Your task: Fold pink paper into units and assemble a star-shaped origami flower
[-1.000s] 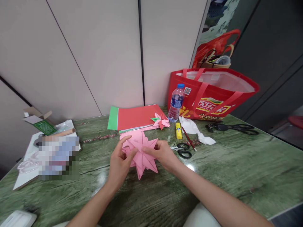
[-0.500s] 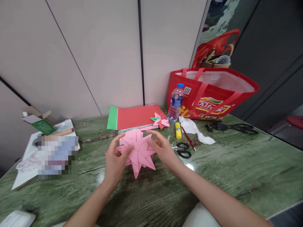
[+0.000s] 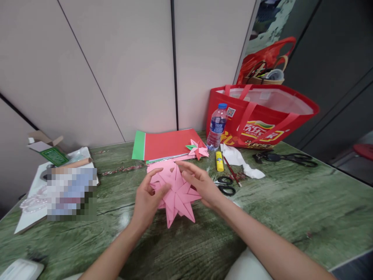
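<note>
pink paper star held in both hands above the green table

a pink paper star (image 3: 177,196) with many folded points sits in the lower middle of the frame, just under the centre, and it is tilted toward the camera. the left hand (image 3: 147,200) is closed on the left side of the star, with the thumb lying on the front face and the other fingers behind the paper. the right hand (image 3: 201,184) grips the right side, and its fingers (image 3: 186,168) are stretched over the upper points. both forearms come in from the bottom edge of the frame.

under the star is a green marble-like table (image 3: 291,210). above the star in the frame lies a stack of red and green paper (image 3: 163,144), and a small star (image 3: 198,148) in pink and red rests on the right corner of this stack. just right of it a water bottle (image 3: 217,126) with a blue cap stands upright, near a big red bag (image 3: 262,116). a yellow glue stick (image 3: 219,161) lies below the bottle, beside a white crumpled paper (image 3: 239,158). small black scissors (image 3: 225,186) lie just right of the right hand. larger black scissors (image 3: 287,158) lie at the middle right, well apart from the hands. at the far left an open cardboard box (image 3: 46,149) is near the wall.
</note>
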### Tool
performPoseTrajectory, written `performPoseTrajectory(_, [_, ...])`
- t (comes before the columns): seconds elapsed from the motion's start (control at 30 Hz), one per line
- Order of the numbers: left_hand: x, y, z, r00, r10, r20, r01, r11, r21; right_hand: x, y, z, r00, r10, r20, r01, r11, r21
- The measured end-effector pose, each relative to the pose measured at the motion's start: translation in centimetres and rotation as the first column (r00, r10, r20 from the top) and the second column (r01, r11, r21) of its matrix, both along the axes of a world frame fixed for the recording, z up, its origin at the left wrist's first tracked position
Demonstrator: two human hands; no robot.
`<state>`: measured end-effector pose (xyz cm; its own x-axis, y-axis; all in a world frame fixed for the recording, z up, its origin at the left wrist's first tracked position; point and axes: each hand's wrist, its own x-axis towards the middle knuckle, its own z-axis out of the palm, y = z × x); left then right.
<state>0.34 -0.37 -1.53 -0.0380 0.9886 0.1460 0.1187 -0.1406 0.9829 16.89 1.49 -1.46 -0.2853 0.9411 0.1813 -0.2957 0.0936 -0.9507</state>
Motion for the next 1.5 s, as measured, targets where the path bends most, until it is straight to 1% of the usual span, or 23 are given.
performPoseTrajectory(0.1, [0.1,-0.1,0.1,1.000,-0.003,-0.011,0.003,1.000,-0.001,-0.1,0.0,-0.1,1.000,0.010,-0.029,-0.010,1.000,-0.012])
performPoseTrajectory(0.27, [0.2,-0.1,0.2,0.999,-0.002,-0.044,0.003,1.000,0.005,-0.3,-0.1,-0.2,0.999,-0.044,0.007,0.044,0.999,-0.024])
performPoseTrajectory(0.43, [0.2,-0.3,0.1,0.986,0.040,-0.163,-0.035,0.999,0.032,-0.3,-0.1,-0.4,0.999,-0.040,0.026,0.040,0.999,-0.008])
performPoseTrajectory(0.53, [0.2,-0.4,0.3,0.973,0.058,-0.221,-0.048,0.998,0.048,-0.3,-0.1,-0.7,0.995,-0.088,0.044,0.087,0.996,0.021])
performPoseTrajectory(0.6, [0.2,-0.4,0.6,0.971,0.074,-0.227,-0.061,0.996,0.062,-0.3,0.0,-0.8,0.993,-0.114,0.014,0.114,0.993,-0.026])
performPoseTrajectory(0.67, [0.1,-0.4,0.9,0.970,0.093,-0.226,-0.077,0.994,0.077,-0.3,0.0,-0.8,0.993,-0.110,-0.035,0.105,0.987,-0.123])
performPoseTrajectory(0.8, [0.1,-0.3,1.2,0.970,0.106,-0.219,-0.090,0.993,0.082,-0.3,0.0,-0.8,0.997,-0.047,-0.056,0.028,0.953,-0.303])
performPoseTrajectory(0.9, [0.1,-0.3,1.1,0.977,0.094,-0.190,-0.081,0.994,0.074,-0.5,-0.1,-0.8,0.998,-0.002,-0.062,-0.020,0.936,-0.350])
performPoseTrajectory(1.0, [0.1,-0.3,0.8,0.983,0.091,-0.158,-0.076,0.992,0.097,-0.7,-0.4,-0.9,0.998,0.022,-0.061,-0.042,0.937,-0.347])
performPoseTrajectory(1.17, [0.1,-0.2,0.5,0.988,0.076,-0.134,-0.063,0.993,0.099,-0.9,-0.6,-0.9,0.999,-0.044,-0.011,0.039,0.957,-0.287])
performPoseTrajectory(1.23, [0.0,-0.1,0.4,0.990,0.067,-0.127,-0.057,0.995,0.086,-0.8,-0.6,-0.9,0.999,-0.040,-0.003,0.038,0.963,-0.268])
performPoseTrajectory(1.3, [-0.1,0.0,0.3,0.990,0.072,-0.123,-0.063,0.995,0.078,-0.6,-0.6,-0.9,1.000,0.010,0.015,-0.006,0.967,-0.255])
performPoseTrajectory(1.43, [-0.4,0.2,0.3,0.990,0.111,-0.083,-0.105,0.992,0.072,0.0,-0.5,-0.3,0.975,0.187,0.123,-0.156,0.961,-0.227])
performPoseTrajectory(1.5, [-0.4,0.3,0.4,0.992,0.114,-0.054,-0.111,0.992,0.056,0.2,-0.5,0.0,0.958,0.210,0.194,-0.168,0.963,-0.209])
